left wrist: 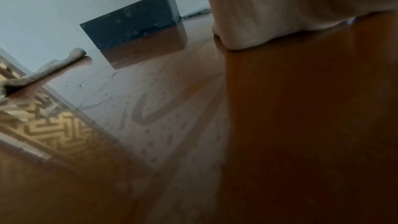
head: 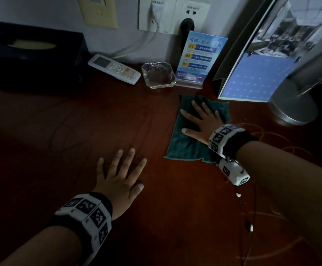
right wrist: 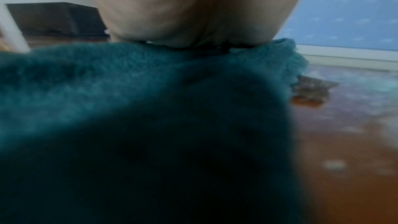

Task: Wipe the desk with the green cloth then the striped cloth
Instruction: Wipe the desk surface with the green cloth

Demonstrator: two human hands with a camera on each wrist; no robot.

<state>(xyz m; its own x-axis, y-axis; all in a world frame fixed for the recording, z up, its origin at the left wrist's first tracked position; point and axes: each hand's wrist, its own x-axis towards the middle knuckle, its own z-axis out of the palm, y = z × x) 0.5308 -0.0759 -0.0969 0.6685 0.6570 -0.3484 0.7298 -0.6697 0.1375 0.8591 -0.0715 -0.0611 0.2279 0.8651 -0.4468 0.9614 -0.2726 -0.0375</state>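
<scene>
Left hand (head: 121, 174) flat on bare desk (head: 41, 141), fingers spread, holding nothing. Right hand (head: 201, 120) pressed open-palmed on green cloth (head: 187, 146) near monitor base (head: 290, 104). Keep even pressure, overlap strokes, skirt the ashtray (head: 158, 74).

My right hand (head: 202, 121) covers the middle of the green cloth (head: 185, 146). At my left wrist's picture edge a grey cloth (left wrist: 43, 72) is cut off; I cannot tell whether it is striped.
</scene>
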